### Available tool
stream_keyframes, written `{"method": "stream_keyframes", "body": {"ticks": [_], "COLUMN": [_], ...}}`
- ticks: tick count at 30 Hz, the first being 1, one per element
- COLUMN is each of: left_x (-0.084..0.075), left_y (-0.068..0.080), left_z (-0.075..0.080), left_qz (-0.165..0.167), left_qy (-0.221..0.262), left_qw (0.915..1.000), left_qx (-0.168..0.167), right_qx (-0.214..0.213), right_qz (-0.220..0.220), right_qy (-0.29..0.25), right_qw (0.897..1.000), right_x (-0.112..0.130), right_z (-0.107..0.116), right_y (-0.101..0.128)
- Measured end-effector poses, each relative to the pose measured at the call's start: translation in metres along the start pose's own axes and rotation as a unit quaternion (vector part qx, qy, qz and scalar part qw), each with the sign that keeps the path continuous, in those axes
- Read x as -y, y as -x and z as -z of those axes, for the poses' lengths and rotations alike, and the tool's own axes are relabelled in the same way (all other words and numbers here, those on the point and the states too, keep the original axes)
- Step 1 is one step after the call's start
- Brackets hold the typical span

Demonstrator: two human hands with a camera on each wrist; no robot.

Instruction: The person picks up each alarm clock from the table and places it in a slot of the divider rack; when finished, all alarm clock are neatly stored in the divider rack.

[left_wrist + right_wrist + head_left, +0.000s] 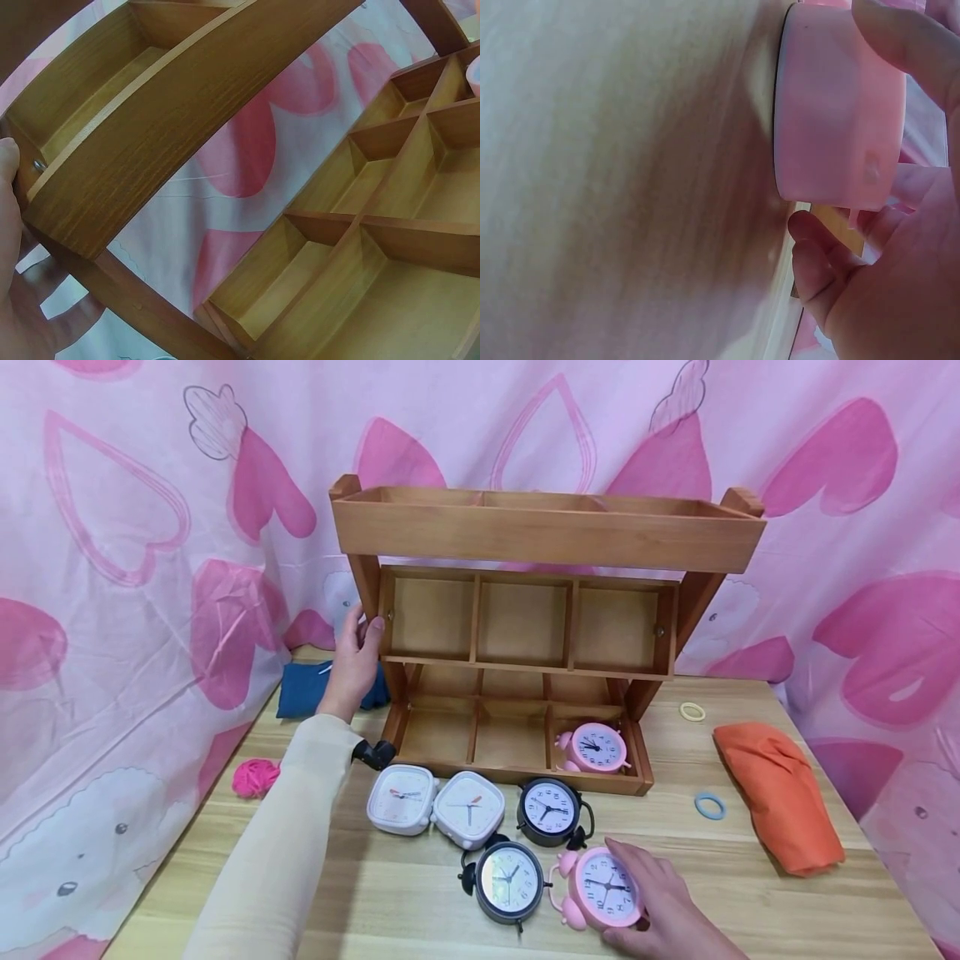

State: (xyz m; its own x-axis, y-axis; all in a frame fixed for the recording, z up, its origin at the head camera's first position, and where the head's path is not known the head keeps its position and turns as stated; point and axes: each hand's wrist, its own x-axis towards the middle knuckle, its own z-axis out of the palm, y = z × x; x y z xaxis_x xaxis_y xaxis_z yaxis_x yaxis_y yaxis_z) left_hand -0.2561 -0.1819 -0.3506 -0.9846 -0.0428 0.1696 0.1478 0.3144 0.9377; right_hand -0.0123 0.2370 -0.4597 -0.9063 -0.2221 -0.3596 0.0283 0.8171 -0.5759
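Note:
My left hand (355, 664) holds the left side of the tilted middle tier of a wooden rack (540, 537), thumb at its front edge in the left wrist view. My right hand (656, 906) grips the side of a pink twin-bell alarm clock (607, 887), face up over the front of the table. In the right wrist view the clock's smooth pink side (836, 112) sits between thumb and fingers. Beside it lie a black alarm clock (510, 882) and another black one (550, 812). Two white alarm clocks, one squarish (401, 799) and one turned cornerwise (469, 810), lie left of them.
Another pink clock (597, 748) leans in the rack's lower right compartment. An orange cloth bundle (780, 797), a blue ring (709, 806) and a yellow ring (692, 712) lie at right. Pink yarn (255, 777) and a dark blue cloth (303, 690) lie at left.

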Motion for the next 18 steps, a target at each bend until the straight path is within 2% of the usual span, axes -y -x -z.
{"method": "stream_keyframes", "body": {"ticks": [7,12,15,18], "left_x": [0.002,0.002,0.002,0.001], "left_y": [0.0,0.001,0.001,0.001], "left_z": [0.0,-0.001,-0.001,-0.001], "left_qz": [0.008,0.008,0.011,0.013], "left_qy": [-0.008,-0.011,-0.01,-0.007], "left_qw": [0.9999,0.9999,0.9999,0.9999], "left_qx": [-0.006,-0.009,-0.007,-0.006], "right_qx": [-0.018,-0.023,-0.053,-0.107], "right_qz": [0.003,-0.006,0.015,0.051], "right_qy": [-0.001,0.006,0.016,0.033], "right_qw": [1.0,1.0,0.998,0.992], "right_x": [0.001,0.008,0.015,0.024], "right_z": [-0.001,0.008,0.018,0.027], "right_y": [-0.001,0.005,0.01,0.013]}}
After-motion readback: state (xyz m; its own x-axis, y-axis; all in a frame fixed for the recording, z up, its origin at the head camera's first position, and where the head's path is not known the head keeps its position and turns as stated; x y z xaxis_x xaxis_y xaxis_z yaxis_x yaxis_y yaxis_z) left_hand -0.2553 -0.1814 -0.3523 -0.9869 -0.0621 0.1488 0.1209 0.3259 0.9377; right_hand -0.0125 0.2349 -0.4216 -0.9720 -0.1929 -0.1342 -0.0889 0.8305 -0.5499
